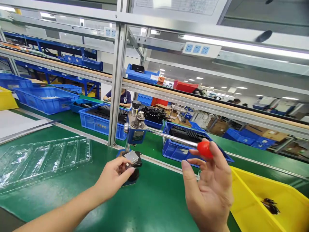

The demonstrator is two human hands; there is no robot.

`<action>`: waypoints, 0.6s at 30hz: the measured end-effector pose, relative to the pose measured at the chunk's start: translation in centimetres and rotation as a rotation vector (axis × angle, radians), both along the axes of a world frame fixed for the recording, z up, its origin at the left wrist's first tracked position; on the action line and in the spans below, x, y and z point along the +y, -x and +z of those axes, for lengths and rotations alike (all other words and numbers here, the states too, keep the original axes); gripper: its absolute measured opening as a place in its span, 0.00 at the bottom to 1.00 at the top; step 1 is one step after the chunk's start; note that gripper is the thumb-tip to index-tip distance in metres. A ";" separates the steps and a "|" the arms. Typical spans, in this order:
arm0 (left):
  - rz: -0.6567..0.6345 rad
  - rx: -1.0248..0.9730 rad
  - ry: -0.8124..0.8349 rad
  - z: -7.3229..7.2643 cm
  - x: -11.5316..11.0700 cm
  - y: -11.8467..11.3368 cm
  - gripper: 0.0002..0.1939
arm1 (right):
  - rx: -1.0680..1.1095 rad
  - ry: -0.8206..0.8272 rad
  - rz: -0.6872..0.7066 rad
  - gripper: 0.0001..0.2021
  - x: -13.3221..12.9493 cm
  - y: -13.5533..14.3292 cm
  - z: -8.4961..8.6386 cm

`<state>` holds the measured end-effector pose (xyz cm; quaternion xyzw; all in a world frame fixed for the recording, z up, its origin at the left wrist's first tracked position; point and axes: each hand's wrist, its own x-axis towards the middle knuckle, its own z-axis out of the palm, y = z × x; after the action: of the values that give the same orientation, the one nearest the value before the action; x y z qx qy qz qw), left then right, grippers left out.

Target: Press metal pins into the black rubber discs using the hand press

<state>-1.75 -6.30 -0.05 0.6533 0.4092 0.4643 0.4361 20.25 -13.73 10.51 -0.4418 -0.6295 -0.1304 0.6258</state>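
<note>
A small hand press (137,129) with a blue head stands on the green bench, its long metal lever reaching right to a red ball knob (204,149). My right hand (211,190) is at that knob, fingers apart and curved, with the index and middle fingers beside the ball. Pinched at the front of the press base is my left hand (116,177), thumb and fingers round a small dark part with a pale spot, mostly hidden. Just behind those fingers sits a square metal block (131,157) on a black fixture.
A clear plastic tray (48,161) lies at left. The yellow bin (260,196) at right holds small dark parts. Blue bins (95,124) with black parts line the back, behind a metal post (117,80). A person (124,97) sits beyond.
</note>
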 end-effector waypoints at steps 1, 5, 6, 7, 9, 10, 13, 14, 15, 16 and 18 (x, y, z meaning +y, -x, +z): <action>-0.052 -0.067 0.101 -0.5 -0.7 -0.1 0.15 | 0.036 0.003 0.030 0.36 0.1 0.4 -0.6; -0.169 -0.358 0.465 -2.8 -2.6 -0.9 0.21 | -0.077 0.224 0.108 0.34 0.2 1.5 -5.3; -0.182 -0.450 0.554 -3.3 -2.9 -1.2 0.20 | -0.158 0.311 0.149 0.33 0.1 1.6 -6.8; -0.196 -0.546 0.641 -3.8 -3.2 -1.5 0.18 | -0.235 0.387 0.196 0.34 0.0 1.8 -8.4; -0.228 -0.716 0.796 -4.6 -3.5 -2.1 0.14 | -0.339 0.483 0.277 0.33 -0.3 2.2 -11.2; -0.252 -0.776 0.863 -4.9 -3.7 -2.4 0.12 | -0.361 0.507 0.298 0.31 -0.4 2.4 -12.3; -0.314 -0.858 1.049 -5.5 -3.9 -3.0 0.10 | -0.347 0.526 0.319 0.21 -0.6 2.7 -14.5; -0.323 -0.868 1.090 -5.6 -3.9 -3.2 0.09 | -0.336 0.528 0.322 0.20 -0.6 2.7 -14.8; -0.324 -0.873 1.115 -5.7 -3.9 -3.3 0.09 | -0.326 0.530 0.325 0.18 -0.5 2.7 -15.1; -0.321 -0.876 1.127 -5.7 -3.9 -3.3 0.09 | -0.318 0.529 0.327 0.18 -0.5 2.7 -15.2; -0.308 -0.873 1.139 -5.7 -4.0 -3.4 0.09 | -0.309 0.527 0.330 0.17 -0.3 2.5 -15.2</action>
<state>1.66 -10.25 -5.76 0.1313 0.2795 0.3311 0.8916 17.71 -14.07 -4.70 -0.4553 -0.7919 0.0742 0.4001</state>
